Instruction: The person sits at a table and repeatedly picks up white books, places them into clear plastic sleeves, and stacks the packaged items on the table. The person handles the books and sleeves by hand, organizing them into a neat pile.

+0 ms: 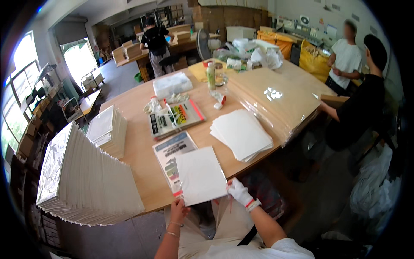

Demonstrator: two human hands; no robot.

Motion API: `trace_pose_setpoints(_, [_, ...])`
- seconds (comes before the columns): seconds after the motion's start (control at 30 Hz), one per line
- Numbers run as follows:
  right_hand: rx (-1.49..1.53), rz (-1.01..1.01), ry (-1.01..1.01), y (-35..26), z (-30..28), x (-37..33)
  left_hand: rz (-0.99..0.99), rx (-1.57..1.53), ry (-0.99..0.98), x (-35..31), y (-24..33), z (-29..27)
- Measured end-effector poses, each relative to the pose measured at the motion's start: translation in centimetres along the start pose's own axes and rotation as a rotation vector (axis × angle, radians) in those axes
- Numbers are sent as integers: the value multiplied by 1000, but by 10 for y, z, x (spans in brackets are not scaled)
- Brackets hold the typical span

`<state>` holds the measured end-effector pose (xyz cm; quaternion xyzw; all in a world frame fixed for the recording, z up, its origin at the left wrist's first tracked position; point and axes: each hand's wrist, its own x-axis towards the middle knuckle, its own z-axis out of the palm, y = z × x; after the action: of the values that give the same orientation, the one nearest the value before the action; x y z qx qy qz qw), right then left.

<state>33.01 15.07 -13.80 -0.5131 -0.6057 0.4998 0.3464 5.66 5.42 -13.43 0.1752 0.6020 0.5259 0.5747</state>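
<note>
A white rectangular sheet (201, 176) with a shiny, clear-looking edge hangs slightly over the table's near edge. My bare left hand (179, 210) pinches its lower left corner. My right hand (239, 192), in a white glove, grips the lower right corner; its fingertips are partly hidden. Beneath the sheet lies a printed plastic bag (166, 149) with a red strip, partly covered. To the right is a loose stack of white sheets (242, 134). A tall, leaning stack of white sleeved sheets (86, 172) stands at the left, with a smaller stack (108, 129) behind it.
On the wooden table (144, 172) lie a pack of printed bags (177, 118), white gloves (153, 105), a bottle (211, 77), a jar (219, 75) and plastic-wrapped brown boards (276, 95). Two people (360, 86) are at the right; another person (156, 45) stands at a far bench.
</note>
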Motion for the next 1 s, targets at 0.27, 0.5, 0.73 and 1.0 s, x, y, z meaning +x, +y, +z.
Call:
trace_pose_setpoints(0.27, [430,-114,-135,-32,30,-35,549,764,-297,-89,130,30])
trace_pose_setpoints(0.5, [475,-398,-502,-304,132,-12,1160,713,405,-247,282,-81])
trace_pose_setpoints(0.73, [494,-485,-949,-452,246,-21,903,612,737,-267,383,-282])
trace_pose_setpoints(1.0, [621,-247,-835,-326,176,-19,1375,725,1130,-215,350,-290])
